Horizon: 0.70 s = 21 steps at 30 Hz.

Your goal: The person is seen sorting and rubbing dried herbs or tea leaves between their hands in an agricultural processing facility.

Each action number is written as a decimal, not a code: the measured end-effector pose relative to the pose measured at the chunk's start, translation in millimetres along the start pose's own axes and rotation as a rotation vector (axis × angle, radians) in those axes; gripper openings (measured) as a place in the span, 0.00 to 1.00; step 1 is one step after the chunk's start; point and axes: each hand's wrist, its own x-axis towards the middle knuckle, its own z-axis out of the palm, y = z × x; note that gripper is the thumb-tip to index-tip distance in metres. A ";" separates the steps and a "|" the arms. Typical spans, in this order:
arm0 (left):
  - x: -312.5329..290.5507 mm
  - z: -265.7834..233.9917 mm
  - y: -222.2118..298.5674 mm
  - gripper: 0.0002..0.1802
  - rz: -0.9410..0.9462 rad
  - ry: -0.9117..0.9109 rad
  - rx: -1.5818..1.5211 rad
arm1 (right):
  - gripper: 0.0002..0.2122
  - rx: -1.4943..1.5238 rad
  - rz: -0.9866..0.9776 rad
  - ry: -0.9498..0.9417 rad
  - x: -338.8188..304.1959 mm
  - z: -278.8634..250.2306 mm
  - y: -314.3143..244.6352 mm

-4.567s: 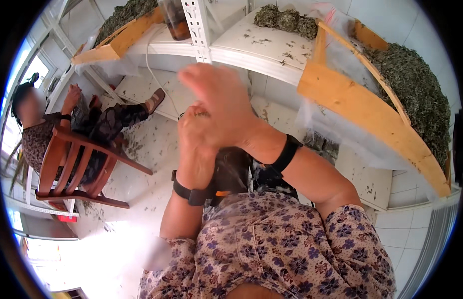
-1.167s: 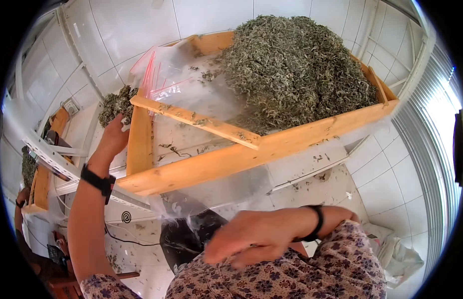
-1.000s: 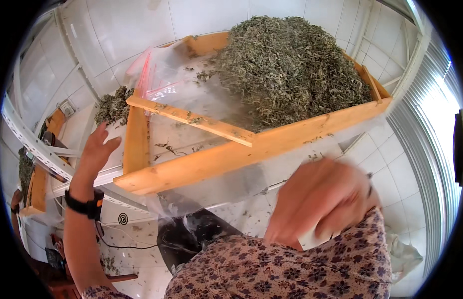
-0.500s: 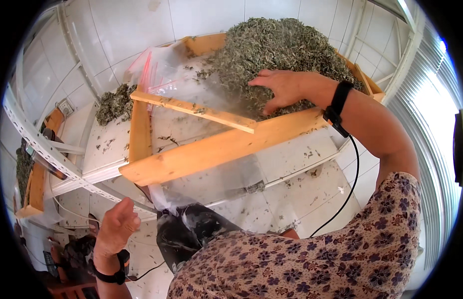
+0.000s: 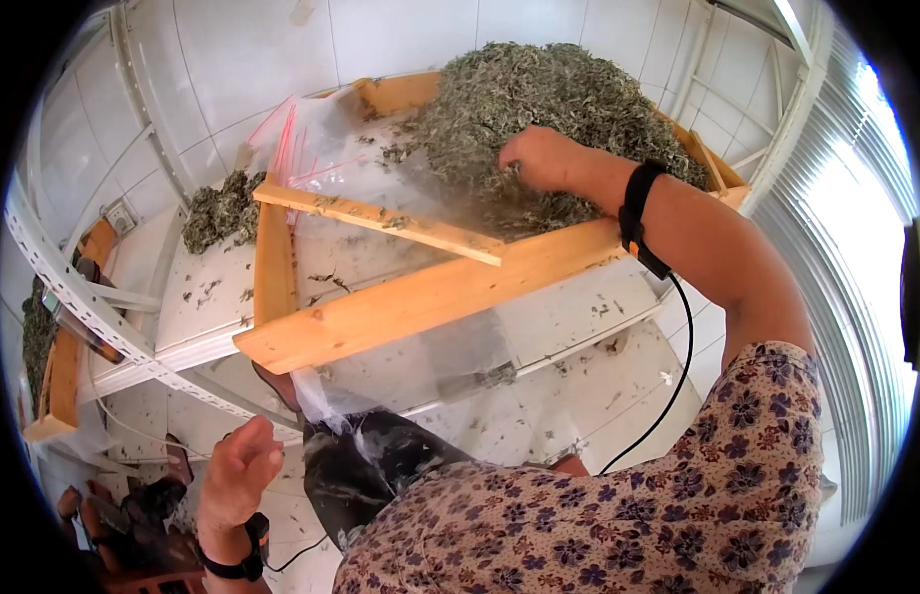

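A large heap of dried grey-green leaves [image 5: 569, 94] fills the far right of a wooden-framed tray [image 5: 420, 305]. My right hand [image 5: 542, 158] is at the heap's front left side, its fingers curled in and closed on some dried leaves; the fingertips are partly hidden. Fine dust hazes the air just below it. My left hand [image 5: 240, 470] hangs low at the left, away from the tray. Its fingers are loosely curled together, and nothing shows in them.
A loose wooden slat [image 5: 381, 223] lies slanted across the tray's left corner. Clear plastic bags [image 5: 326, 148] with red strips lie behind it. A smaller leaf clump [image 5: 222, 210] sits left of the frame. White metal shelving [image 5: 94, 282] stands at the left; another person [image 5: 148, 515] shows low left.
My right hand has gone from spread fingers over the heap to curled fingers closed on leaves. My left hand has shifted slightly lower and stays loosely curled. The whole view has moved a little.
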 end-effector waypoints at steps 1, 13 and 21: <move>-0.3 1.5 1.2 0.14 0.002 -0.003 -0.001 | 0.14 -0.002 0.002 -0.001 0.4 -2.8 6.2; -8.7 10.5 31.0 0.26 0.112 -0.060 0.063 | 0.16 0.823 0.289 0.267 -22.9 -54.2 26.0; 17.5 50.1 69.4 0.27 0.523 0.048 -0.357 | 0.20 1.241 0.293 0.260 -26.8 -57.1 29.2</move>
